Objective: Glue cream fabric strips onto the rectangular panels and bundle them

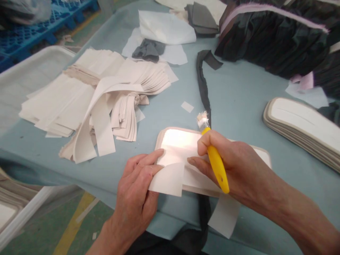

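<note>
Here, gripping a yellow-handled brush [218, 166] in the right hand [235, 159], fingers curled tight around it, angled toward 11 o'clock. Resting the left hand [140, 180], half-open, at the 9 o'clock end of a pale panel [176, 140] lying flat on the surface [239, 95], against a white strip [170, 180]; hard to tell whether pinching that. Farther out, at 10 o'clock, piled cream strips [69, 101]; at 2, stacked panels [305, 120]; at 1, dark gathered fabric [271, 42].
</note>
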`<act>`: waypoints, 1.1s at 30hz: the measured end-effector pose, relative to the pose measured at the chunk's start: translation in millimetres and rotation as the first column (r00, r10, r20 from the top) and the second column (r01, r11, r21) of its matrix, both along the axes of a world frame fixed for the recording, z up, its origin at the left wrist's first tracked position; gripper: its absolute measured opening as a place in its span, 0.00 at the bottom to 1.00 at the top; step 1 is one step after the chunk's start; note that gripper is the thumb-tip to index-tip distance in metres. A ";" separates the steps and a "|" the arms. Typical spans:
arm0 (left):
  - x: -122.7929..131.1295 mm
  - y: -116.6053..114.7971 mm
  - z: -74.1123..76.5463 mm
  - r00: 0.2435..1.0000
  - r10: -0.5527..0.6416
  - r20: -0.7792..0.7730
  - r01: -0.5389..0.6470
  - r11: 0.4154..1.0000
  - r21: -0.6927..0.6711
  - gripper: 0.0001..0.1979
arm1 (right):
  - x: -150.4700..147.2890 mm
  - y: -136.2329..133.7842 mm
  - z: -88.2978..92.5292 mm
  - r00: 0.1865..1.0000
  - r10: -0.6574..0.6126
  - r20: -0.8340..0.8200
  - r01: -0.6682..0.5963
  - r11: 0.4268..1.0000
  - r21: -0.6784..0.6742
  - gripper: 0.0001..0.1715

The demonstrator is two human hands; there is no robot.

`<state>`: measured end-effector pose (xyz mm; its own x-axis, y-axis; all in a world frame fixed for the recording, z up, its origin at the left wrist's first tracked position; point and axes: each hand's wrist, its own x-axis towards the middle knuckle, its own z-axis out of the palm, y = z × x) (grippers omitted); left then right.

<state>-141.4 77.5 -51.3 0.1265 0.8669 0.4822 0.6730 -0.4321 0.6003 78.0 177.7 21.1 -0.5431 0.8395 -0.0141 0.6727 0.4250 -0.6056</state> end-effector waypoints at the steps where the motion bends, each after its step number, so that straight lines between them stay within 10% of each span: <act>1: -0.4 1.5 0.9 1.000 -0.009 -0.014 0.009 1.000 -0.009 0.10 | 0.7 -0.2 -0.9 1.000 0.001 0.003 -0.001 1.000 -0.001 0.12; 11: 0.5 4.5 5.4 0.989 0.039 -0.141 -0.051 0.995 -0.081 0.08 | 16.0 -6.6 -2.0 0.999 -0.036 0.011 0.036 0.998 0.051 0.12; 21: 0.9 5.5 -7.0 0.994 0.091 -0.064 -0.093 0.995 -0.027 0.15 | 91.1 -21.7 12.8 0.976 -0.214 0.047 0.213 0.977 0.017 0.09; 33: 14.5 0.6 -8.1 0.925 0.336 -0.179 -0.362 0.922 -0.139 0.14 | 142.0 -29.6 -17.7 0.910 -0.405 0.089 0.402 0.914 0.047 0.12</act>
